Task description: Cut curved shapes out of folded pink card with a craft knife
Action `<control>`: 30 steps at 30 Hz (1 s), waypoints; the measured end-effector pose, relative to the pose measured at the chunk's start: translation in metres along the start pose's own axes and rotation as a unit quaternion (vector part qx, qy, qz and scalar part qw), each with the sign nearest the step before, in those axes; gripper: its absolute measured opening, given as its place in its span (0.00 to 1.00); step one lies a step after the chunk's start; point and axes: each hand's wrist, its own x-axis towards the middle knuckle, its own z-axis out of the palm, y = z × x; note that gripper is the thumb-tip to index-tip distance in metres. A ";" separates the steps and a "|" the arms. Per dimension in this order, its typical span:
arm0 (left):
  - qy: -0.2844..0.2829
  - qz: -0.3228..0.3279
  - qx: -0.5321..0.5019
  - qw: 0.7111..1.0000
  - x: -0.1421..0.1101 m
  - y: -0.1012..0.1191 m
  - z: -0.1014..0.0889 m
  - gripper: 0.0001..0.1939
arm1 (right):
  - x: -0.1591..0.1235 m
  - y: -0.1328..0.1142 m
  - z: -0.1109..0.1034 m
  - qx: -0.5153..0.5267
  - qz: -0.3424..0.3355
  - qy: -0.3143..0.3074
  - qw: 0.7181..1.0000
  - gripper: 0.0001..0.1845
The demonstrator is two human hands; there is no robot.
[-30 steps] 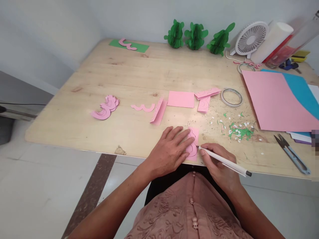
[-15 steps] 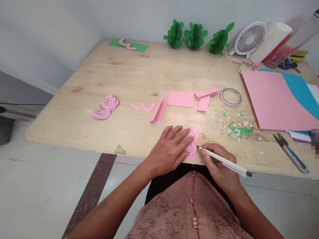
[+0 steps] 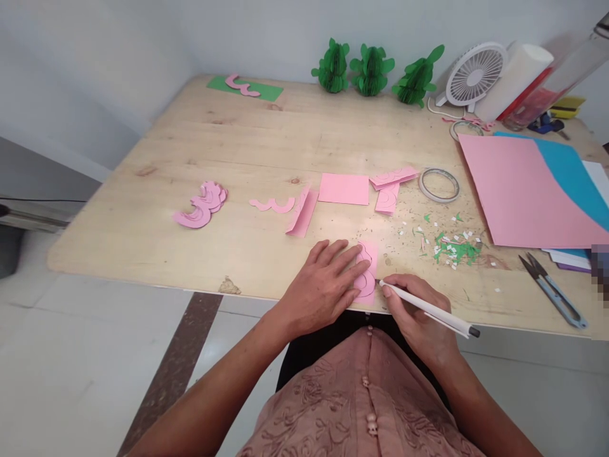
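Near the table's front edge lies a small pink paper piece [image 3: 370,254] with a curved cut-out template [image 3: 365,284] on top of it. My left hand [image 3: 323,285] rests flat with fingers spread, its fingertips pressing on the template and paper. My right hand [image 3: 421,311] grips a white pen [image 3: 428,306], its tip at the right edge of the pink paper. Behind them are a curved pink cut-out [image 3: 273,205], a folded pink paper [image 3: 303,214], a flat pink rectangle [image 3: 344,189] and folded pink pieces with drawn curves [image 3: 387,198].
Stacked pink cut-outs [image 3: 202,204] lie to the left. On the right are a tape roll [image 3: 439,200], green and white scraps [image 3: 457,251], thread snips [image 3: 554,292] and large coloured sheets [image 3: 528,190]. Green paper trees [image 3: 372,70] and a white fan [image 3: 476,76] stand at the back.
Both hands and the pen hold almost the same place. The view has shifted very slightly; nothing was picked up or let go.
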 end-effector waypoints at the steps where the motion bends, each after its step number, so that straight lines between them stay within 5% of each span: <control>1: 0.000 0.000 0.000 1.000 0.000 0.000 0.000 0.21 | 0.000 0.000 0.000 0.000 0.000 0.001 1.000 0.04; 21: 0.002 0.004 -0.002 1.000 0.000 0.000 0.001 0.21 | -0.004 -0.001 -0.005 0.025 0.080 0.025 0.996 0.05; 30: 0.004 0.004 -0.001 1.000 0.000 -0.001 0.001 0.21 | -0.006 -0.003 0.002 0.035 -0.096 -0.019 0.995 0.15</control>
